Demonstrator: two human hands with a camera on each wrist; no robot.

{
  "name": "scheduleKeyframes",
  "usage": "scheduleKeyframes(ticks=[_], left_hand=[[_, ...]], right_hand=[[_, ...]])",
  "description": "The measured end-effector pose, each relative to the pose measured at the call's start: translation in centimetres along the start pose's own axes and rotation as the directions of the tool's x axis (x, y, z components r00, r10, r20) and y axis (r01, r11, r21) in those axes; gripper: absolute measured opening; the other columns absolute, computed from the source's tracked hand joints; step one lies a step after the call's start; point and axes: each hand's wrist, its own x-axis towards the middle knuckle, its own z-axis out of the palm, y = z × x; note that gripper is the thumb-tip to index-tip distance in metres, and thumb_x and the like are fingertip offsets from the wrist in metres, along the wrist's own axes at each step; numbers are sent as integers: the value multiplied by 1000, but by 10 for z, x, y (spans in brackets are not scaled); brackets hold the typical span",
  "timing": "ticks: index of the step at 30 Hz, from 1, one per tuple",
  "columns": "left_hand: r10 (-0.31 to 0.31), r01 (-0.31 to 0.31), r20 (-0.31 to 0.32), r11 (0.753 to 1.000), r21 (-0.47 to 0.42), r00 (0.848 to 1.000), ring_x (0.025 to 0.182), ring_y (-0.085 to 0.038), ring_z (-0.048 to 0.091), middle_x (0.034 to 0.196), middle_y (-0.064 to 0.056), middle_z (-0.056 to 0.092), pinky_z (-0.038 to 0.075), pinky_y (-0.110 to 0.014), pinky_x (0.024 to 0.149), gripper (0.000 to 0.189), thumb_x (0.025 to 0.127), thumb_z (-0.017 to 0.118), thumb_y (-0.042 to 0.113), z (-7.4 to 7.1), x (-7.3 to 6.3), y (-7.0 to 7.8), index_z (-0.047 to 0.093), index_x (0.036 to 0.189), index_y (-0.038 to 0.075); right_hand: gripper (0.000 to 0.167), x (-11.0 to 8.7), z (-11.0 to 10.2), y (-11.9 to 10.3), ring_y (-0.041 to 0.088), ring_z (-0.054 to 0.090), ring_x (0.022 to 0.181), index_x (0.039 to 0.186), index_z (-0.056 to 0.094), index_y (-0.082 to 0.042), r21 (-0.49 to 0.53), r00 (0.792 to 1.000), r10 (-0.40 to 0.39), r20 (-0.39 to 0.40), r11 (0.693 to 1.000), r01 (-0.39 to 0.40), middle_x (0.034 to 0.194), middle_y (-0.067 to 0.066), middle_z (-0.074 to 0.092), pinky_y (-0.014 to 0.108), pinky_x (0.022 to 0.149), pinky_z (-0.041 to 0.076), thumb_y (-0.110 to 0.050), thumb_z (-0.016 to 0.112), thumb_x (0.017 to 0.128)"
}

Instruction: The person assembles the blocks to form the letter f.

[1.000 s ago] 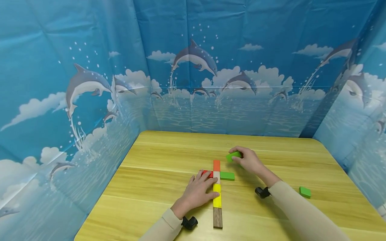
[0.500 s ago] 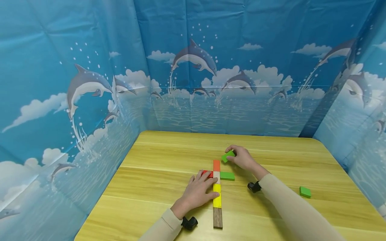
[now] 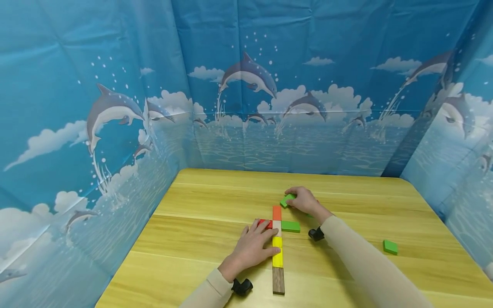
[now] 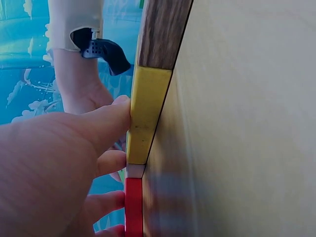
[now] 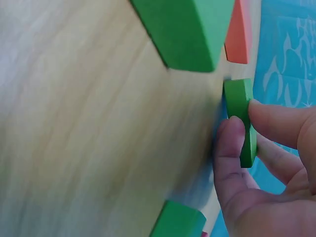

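In the head view my right hand pinches a green block beyond the far end of a line of blocks. The right wrist view shows thumb and fingers on either side of that green block, close over the table. My left hand lies over the line with fingers spread. Its fingertips rest on a red block, a white block and the yellow blocks. An orange block tops the line, a brown block ends it nearest me, and another green block sticks out rightward.
A loose green block lies to the right on the wooden table. Behind my right hand another green block shows in part, with a bit of red beside it. A blue dolphin-print curtain surrounds the table's back and sides.
My right hand has carried the green block left and slightly nearer, toward the orange block. Green and red bits have come into view by my right wrist. My left hand stays put.
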Motion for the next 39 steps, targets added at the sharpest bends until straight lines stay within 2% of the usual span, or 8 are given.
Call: scheduleKeyframes(ticks=[2,8,12,19,25,32,39], left_hand=[[3,-3,1,1000,0,1000,150,-39,21,162,-5,32,23,-65,113,58,98,57,55,0,0,0,52,149,27],[6,-6,-1,1000,-9,1000,150,-39,21,162,-5,33,24,-65,113,58,99,57,55,1,1,-1,52,149,26],[7,-8,-5,1000,-15,1000,149,-40,22,161,-6,33,24,-66,112,57,99,57,54,1,0,0,53,148,25],[1,-1,-6,1000,-1,1000,149,-40,22,162,-5,33,24,-66,112,58,99,56,56,2,-2,2,52,148,26],[-1,1,-10,1000,7,1000,149,-39,21,162,-5,33,24,-66,112,58,98,57,56,4,-2,4,51,149,27],[4,-4,-15,1000,0,1000,149,-40,22,161,-5,34,25,-66,112,58,98,58,55,4,-1,3,53,148,26],[-3,3,-4,1000,-2,1000,150,-38,21,162,-3,32,24,-66,112,58,98,57,55,6,0,2,51,149,28]], right_hand=[[39,2,3,0,22,64,86,135,62,-1,-12,1000,-9,-18,1000,9,130,21,61,34,71,54,-9,68,97],[38,5,9,0,33,59,115,134,63,-1,-52,997,-48,-53,998,45,132,19,62,45,90,52,-9,68,96],[39,5,10,-2,33,58,114,134,63,-1,-48,998,-44,-50,998,41,133,19,61,45,89,52,-10,68,97],[41,4,13,-3,37,56,120,135,61,1,-65,996,-68,-60,996,64,133,20,61,50,96,49,-9,68,97],[41,3,14,-3,35,58,115,135,62,1,-59,995,-72,-65,996,68,131,19,61,49,94,50,-9,68,96],[43,2,12,-5,35,58,114,138,60,-5,-44,997,-42,-67,998,40,128,20,60,48,91,52,-13,70,96],[45,-3,1,-7,38,61,113,140,59,-6,-17,995,-71,-68,997,70,128,21,61,48,86,55,-15,69,97]])
